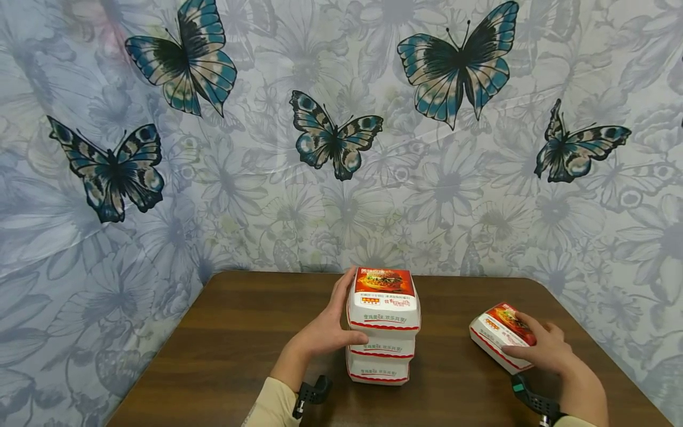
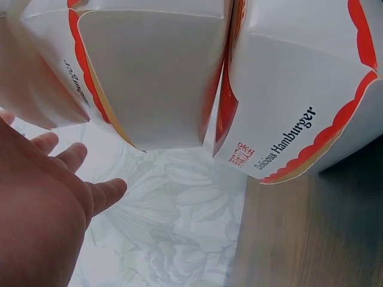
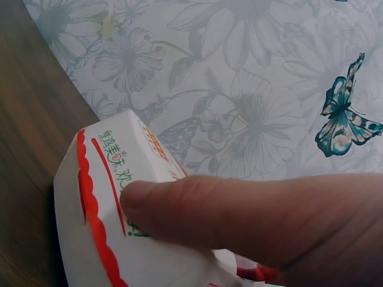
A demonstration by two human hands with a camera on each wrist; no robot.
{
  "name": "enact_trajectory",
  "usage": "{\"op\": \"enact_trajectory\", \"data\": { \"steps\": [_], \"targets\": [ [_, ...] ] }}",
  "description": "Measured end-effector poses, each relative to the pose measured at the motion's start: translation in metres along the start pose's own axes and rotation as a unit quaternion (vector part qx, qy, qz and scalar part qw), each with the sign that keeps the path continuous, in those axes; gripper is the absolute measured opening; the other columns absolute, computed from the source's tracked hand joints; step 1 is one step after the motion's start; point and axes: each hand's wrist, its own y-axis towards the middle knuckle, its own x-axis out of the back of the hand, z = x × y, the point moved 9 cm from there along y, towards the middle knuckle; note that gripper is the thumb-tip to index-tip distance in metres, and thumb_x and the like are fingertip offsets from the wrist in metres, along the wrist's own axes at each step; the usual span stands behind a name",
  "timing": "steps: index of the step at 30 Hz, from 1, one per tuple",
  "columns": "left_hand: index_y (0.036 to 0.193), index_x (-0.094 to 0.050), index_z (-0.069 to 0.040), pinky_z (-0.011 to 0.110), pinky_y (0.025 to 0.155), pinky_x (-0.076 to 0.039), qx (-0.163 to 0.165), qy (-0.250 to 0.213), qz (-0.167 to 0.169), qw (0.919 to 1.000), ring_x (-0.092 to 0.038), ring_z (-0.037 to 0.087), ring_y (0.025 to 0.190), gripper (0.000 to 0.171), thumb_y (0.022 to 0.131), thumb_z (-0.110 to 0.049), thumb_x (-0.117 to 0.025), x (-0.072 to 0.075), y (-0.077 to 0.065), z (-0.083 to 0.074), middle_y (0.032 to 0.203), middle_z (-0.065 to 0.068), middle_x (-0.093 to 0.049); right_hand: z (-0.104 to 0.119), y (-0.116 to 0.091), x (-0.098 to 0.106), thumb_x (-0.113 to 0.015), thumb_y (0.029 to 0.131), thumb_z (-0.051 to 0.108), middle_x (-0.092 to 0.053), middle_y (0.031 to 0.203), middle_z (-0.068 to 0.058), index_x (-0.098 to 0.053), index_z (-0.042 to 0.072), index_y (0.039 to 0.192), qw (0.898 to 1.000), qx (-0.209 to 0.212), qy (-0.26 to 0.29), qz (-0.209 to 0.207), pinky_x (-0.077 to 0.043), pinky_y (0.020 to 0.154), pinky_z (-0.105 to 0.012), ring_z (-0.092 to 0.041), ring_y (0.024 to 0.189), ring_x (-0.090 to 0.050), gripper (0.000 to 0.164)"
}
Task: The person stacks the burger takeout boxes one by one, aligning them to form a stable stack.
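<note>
Left hand (image 1: 325,332): lying flat, fingers straight, pressing the side of the box stack (image 1: 382,325).
Right hand (image 1: 539,347): curling around, grasping the single box (image 1: 498,341).

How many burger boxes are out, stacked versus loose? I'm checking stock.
Stacked boxes, left hand against them: 2
Loose box, under right hand: 1
Total: 3 boxes

"Delicious Hamburger" — on white burger box (image 2: 299,89)
</note>
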Motion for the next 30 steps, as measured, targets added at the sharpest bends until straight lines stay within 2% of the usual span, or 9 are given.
{"op": "enact_trajectory", "data": {
  "steps": [5, 12, 22, 30],
  "targets": [
    [0.158, 0.009, -0.041, 0.065, 0.118, -0.017, 0.001, -0.002, 0.003, 1.0, 0.001, 0.024, 0.154, 0.124, 0.074, -0.064, -0.079, 0.0, -0.001, -0.002, 0.166, -0.008, 0.01, 0.003, 0.0, 0.002, -0.069, 0.087, 0.055, -0.01, 0.136, -0.054, -0.02, -0.004, 0.149, 1.0, -0.003, 0.012, -0.016, -0.033, 0.091, -0.078, -0.076, 0.117, -0.023, 0.099],
    [0.16, 0.008, -0.035, 0.067, 0.116, -0.018, -0.009, 0.0, 0.0, 1.0, -0.002, 0.026, 0.154, 0.126, 0.074, -0.066, -0.078, 0.001, -0.002, -0.006, 0.166, -0.006, 0.007, 0.01, 0.004, 0.005, -0.068, 0.087, 0.058, -0.015, 0.136, -0.052, -0.027, -0.007, 0.146, 0.999, 0.009, 0.005, -0.045, -0.035, 0.09, -0.075, -0.073, 0.116, -0.028, 0.096],
    [0.159, 0.007, -0.037, 0.066, 0.116, -0.02, -0.012, 0.009, -0.007, 0.9999, -0.005, 0.027, 0.153, 0.124, 0.073, -0.067, -0.078, 0.002, -0.002, -0.006, 0.166, -0.006, 0.005, 0.023, 0.005, 0.013, -0.067, 0.087, 0.061, -0.014, 0.142, -0.05, -0.027, -0.007, 0.148, 0.994, 0.021, 0.021, -0.109, -0.032, 0.092, -0.077, -0.071, 0.122, -0.024, 0.1],
    [0.16, 0.009, -0.034, 0.066, 0.117, -0.018, -0.008, 0.002, -0.001, 1.0, -0.002, 0.025, 0.154, 0.125, 0.075, -0.066, -0.077, 0.001, -0.002, -0.007, 0.166, -0.006, 0.007, 0.039, 0.004, 0.022, -0.068, 0.088, 0.057, -0.022, 0.142, -0.045, -0.031, -0.005, 0.147, 0.983, 0.049, 0.033, -0.171, -0.035, 0.089, -0.071, -0.062, 0.123, -0.029, 0.093]
  ]
}}
